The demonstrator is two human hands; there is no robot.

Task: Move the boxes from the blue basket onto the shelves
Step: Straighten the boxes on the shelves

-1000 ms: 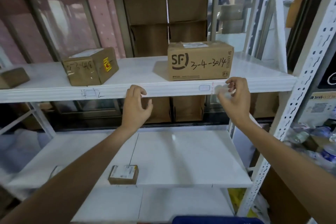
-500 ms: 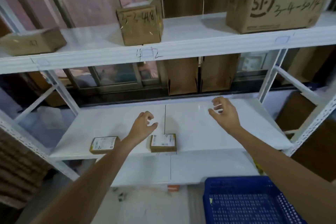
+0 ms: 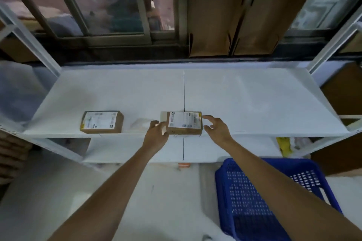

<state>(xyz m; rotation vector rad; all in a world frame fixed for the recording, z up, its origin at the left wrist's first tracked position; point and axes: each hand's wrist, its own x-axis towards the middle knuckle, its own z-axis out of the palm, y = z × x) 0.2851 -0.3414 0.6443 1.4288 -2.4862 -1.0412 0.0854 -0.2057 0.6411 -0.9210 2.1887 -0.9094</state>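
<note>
Two small brown cardboard boxes with white labels lie at the front edge of the white middle shelf. One box sits to the left. The other box lies at the centre seam. My left hand is against that box's left end with loosely bent fingers. My right hand is at its right end, fingers spread and just touching or nearly so. The blue basket stands on the floor at the lower right, and no box shows inside it.
A lower white shelf lies under the middle one. White uprights frame both sides. Flat cardboard sheets lean behind the shelf by a window. Something yellow lies on the lower shelf at right. Brown cartons stand at far right.
The view has tilted down from the upper shelf to the middle one. Both hands have dropped from the upper shelf's edge to either end of the centre box.
</note>
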